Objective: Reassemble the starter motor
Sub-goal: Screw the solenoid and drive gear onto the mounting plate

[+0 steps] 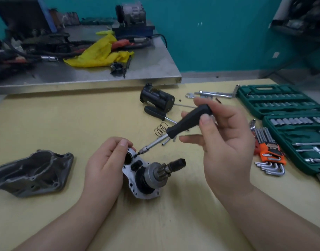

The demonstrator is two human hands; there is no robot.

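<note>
Silver starter housing (pixel 141 180) lies at lower centre on the tabletop (pixel 46 124), its geared shaft pointing toward the upper right. One left hand (pixel 103 167) grips its upper end; one right hand (pixel 224 142) pinches one black-handled screwdriver (pixel 184 124), tip slanting down-left onto the housing. Two springs (pixel 161 129) lie behind.

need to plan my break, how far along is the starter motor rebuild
Done: the pinion gear sits in the silver housing plate. In hand: the left hand steadies the plate while the right hand drives a screw with the screwdriver. Left: the grey end cover, black motor body and spring lie loose.
</note>
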